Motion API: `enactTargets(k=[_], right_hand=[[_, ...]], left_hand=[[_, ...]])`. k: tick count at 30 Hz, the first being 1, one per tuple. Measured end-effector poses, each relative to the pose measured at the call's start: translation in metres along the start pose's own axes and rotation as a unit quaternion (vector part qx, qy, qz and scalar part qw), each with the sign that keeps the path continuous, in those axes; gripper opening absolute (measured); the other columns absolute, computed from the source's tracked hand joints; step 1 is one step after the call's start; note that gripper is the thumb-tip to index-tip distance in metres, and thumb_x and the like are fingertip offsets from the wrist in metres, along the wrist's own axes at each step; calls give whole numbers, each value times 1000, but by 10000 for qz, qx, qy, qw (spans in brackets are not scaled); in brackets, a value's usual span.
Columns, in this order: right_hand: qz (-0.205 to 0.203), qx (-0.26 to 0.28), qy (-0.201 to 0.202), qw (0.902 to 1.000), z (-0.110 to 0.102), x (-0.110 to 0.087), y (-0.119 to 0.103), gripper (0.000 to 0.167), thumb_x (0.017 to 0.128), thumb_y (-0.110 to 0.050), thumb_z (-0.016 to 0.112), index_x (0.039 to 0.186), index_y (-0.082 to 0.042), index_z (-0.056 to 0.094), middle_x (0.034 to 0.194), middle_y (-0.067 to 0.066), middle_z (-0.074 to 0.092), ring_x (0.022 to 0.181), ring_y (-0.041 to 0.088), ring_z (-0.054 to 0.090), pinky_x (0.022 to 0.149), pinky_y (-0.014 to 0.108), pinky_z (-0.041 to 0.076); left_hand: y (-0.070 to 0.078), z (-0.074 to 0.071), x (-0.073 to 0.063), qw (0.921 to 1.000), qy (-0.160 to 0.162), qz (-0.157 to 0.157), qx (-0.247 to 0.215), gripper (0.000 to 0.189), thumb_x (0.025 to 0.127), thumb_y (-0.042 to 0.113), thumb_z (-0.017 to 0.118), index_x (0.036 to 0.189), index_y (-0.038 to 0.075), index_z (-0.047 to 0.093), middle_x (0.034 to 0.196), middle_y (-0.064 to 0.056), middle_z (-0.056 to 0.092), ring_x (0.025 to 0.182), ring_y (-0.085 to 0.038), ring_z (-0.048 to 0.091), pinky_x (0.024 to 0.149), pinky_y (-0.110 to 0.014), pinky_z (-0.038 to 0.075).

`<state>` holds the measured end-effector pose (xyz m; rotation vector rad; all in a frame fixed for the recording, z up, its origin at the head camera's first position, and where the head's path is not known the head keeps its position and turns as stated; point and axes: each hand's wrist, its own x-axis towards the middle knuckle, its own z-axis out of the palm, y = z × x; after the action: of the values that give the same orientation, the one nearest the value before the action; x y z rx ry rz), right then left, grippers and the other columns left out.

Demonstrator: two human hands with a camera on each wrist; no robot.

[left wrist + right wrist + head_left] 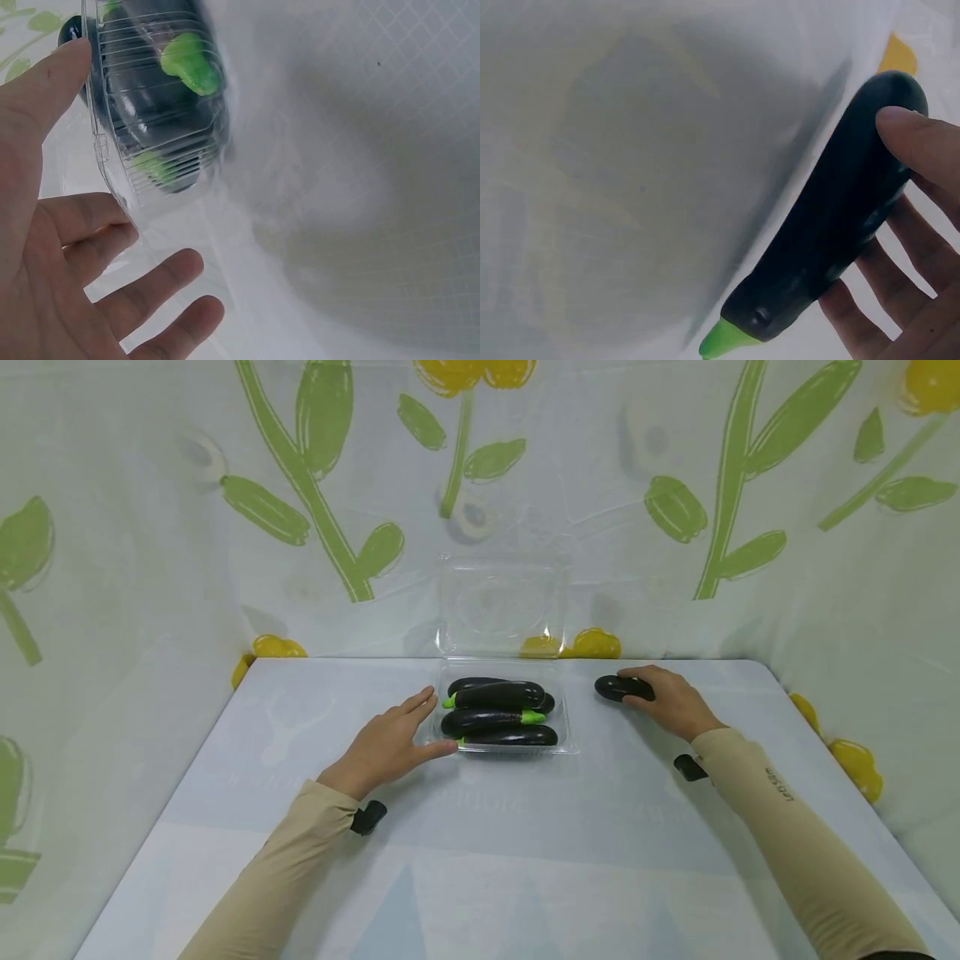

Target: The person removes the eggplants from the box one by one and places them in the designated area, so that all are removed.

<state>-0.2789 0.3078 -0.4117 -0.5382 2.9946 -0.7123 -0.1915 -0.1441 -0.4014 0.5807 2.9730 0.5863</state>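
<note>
Sleeves, two, beige: left sleeve [262, 881] at near left; right sleeve [806, 852] at near right, dark lettering on the forearm.

Eggplant [617, 687], one, glossy black, green stem visible in the right wrist view: located on the far right part of the worktop [525, 843], right of the container. Held in the right hand [675, 700], thumb on one side, fingers curled along the other; whether it touches the worktop, cannot tell.

Container [572, 739], clear plastic, ribbed wall: placed at the far middle of the worktop. Contents: black eggplants [487, 722], at least four, laid crosswise, some overlapping; green stems at left on some, at right on one.

Lid [501, 610], clear, raised: stands upright on the far side of the container.

Left hand [382, 750]: just left of the container, fingers extended and spread, thumb tip touching the rim near its near left corner.

Wrist devices, two, black: left one [369, 817]; right one [689, 767].

Worktop: pale, with light blue triangles toward the near side.

Curtain [555, 510]: whitish, printed with green leaves and yellow flowers, at far, left and right.
</note>
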Motion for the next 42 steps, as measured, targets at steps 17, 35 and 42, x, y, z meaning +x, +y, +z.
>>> enactTargets(k=[17, 35, 42], right_hand=[[-28, -151, -100, 9998, 4, -2, -1, 51, 97, -17, 71, 144, -8, 55, 145, 22, 53, 138, 43, 43, 113, 61, 31], [-194, 23, 435, 9989, -9, -4, -22, 49, 97, -20, 71, 143, -11, 56, 146, 15, 54, 139, 39, 43, 113, 59, 33], [-694, -95, 768, 9946, -11, 2, -46, 48, 97, -20, 71, 141, -7, 57, 140, 15, 58, 134, 36, 49, 110, 56, 37]], left_hand=[[-1, 2, 1, 10000, -45, -32, -82, 94, 91, 66, 62, 158, 6, 34, 166, -6, 26, 145, -37, 38, 113, -55, 36], [-1, 0, 1, 10000, -54, 22, -64, 94, 92, 67, 61, 158, 5, 33, 166, -6, 26, 145, -36, 37, 112, -57, 37], [-1, 3, 0, 10000, -18, 11, -77, 93, 92, 65, 61, 158, 6, 34, 166, -7, 27, 144, -38, 38, 111, -58, 37]])
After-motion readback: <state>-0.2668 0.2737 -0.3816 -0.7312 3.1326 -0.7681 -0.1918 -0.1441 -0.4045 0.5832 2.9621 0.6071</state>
